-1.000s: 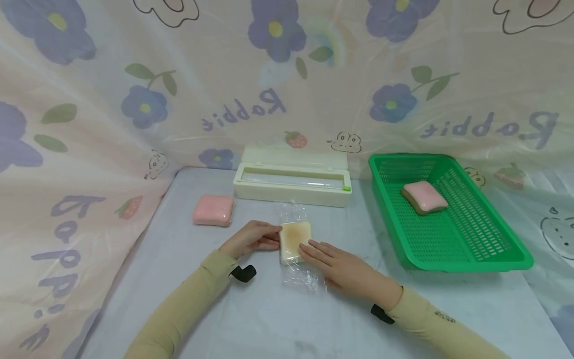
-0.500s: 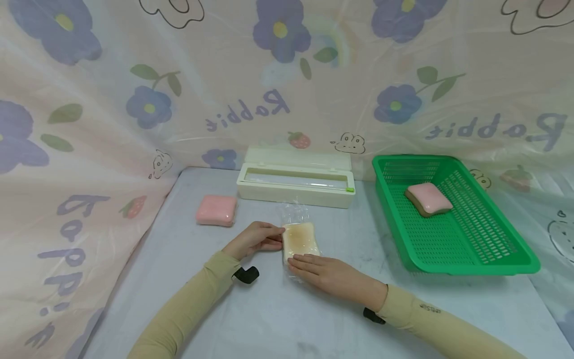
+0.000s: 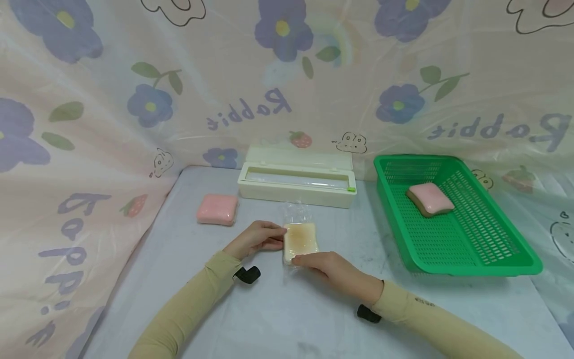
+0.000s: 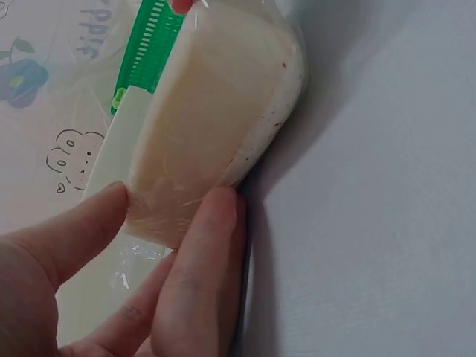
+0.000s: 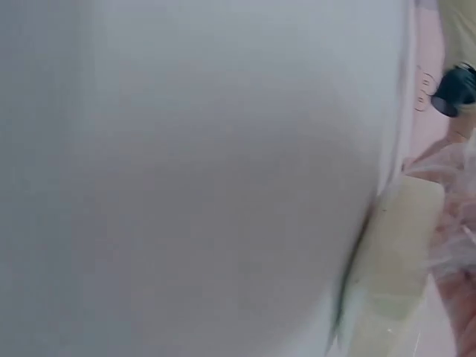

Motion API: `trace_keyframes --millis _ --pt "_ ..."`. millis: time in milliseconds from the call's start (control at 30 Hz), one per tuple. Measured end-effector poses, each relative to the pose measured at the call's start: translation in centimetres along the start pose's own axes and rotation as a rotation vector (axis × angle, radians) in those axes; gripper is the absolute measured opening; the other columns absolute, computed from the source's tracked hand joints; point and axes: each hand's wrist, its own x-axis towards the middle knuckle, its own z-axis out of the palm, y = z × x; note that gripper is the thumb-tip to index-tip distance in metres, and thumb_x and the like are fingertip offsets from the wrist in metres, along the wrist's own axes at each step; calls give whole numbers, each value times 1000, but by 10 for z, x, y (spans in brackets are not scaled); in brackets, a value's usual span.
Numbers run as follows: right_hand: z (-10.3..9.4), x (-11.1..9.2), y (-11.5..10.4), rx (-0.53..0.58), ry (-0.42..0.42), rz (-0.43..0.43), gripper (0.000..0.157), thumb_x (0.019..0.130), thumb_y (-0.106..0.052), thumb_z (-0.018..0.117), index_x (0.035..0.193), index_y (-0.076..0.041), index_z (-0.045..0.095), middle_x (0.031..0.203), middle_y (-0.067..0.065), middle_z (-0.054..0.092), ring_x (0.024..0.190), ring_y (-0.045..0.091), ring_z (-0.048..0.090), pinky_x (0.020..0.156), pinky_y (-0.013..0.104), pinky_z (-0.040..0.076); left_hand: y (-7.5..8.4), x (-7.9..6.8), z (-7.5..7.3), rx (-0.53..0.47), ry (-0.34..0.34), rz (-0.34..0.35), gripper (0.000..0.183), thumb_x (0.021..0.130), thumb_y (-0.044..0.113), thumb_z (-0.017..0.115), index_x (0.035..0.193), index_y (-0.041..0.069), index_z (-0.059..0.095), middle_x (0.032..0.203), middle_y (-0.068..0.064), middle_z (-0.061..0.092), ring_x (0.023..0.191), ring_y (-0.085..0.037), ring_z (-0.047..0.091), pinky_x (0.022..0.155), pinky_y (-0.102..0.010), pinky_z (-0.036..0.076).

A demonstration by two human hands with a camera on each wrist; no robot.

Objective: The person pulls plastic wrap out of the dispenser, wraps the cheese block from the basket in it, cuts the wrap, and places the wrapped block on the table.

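Toast slice [image 3: 301, 239], wrapped in plastic film [image 3: 298, 213], at six o'clock from cream film dispenser [image 3: 297, 193]. Left hand [image 3: 257, 238] pinches nine-o'clock edge. Right hand [image 3: 335, 268] at five o'clock, grip partly hidden, cannot tell. Probably light, soft, slick; best held by opposite edges.

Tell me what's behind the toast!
Behind the toast, seen from the head camera, clear wrap sticks out. Past that stands the white box, its lid up. Anything right under the toast is covered, so I can't see it.
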Motion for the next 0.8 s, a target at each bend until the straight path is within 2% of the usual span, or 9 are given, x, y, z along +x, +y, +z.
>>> trace_keyframes --millis 133,233,300,400,467,567,800 --pt "-4 12 3 246 45 230 23 92 -5 62 113 -8 70 112 0 69 98 7 63 79 22 54 1 0 1 11 4 5 32 90 12 68 114 -9 61 96 -18 67 83 -23 67 79 -34 57" --pt "-7 20 7 430 81 383 18 92 -8 64 108 -5 72 105 3 70 94 12 65 77 24 55 2 0 2 11 14 -7 33 91 12 67 116 -8 59 98 -19 67 83 -22 67 80 -34 57" --pt "-8 25 11 528 103 479 16 91 -7 65 105 -3 72 100 6 71 92 15 67 76 24 56 1 1 2 9 17 -12 33 91 11 66 117 -9 58 99 -20 66 82 -22 67 80 -34 57" --pt "-9 29 14 619 149 604 13 89 -8 68 99 -1 72 91 8 71 85 17 68 71 24 56 1 3 2 -1 24 -24 34 90 8 67 118 -9 57 99 -19 66 82 -21 67 79 -34 57" --pt "-9 31 15 637 178 659 11 87 -8 70 95 -2 72 88 8 71 81 18 68 66 24 56 0 4 2 6 25 -20 34 90 7 66 119 -10 57 99 -19 67 82 -21 67 79 -34 57" --pt "-9 34 15 605 221 689 8 83 -8 74 89 -3 73 84 6 68 75 17 66 61 24 55 -1 5 2 2 25 -22 35 90 5 67 119 -10 57 100 -19 67 82 -21 68 79 -34 57" --pt "-8 40 16 434 325 621 15 75 -6 82 83 -6 70 76 2 68 67 15 64 57 24 54 -1 4 0 -8 35 -7 32 90 0 65 119 -12 58 100 -20 67 85 -22 68 80 -35 57"
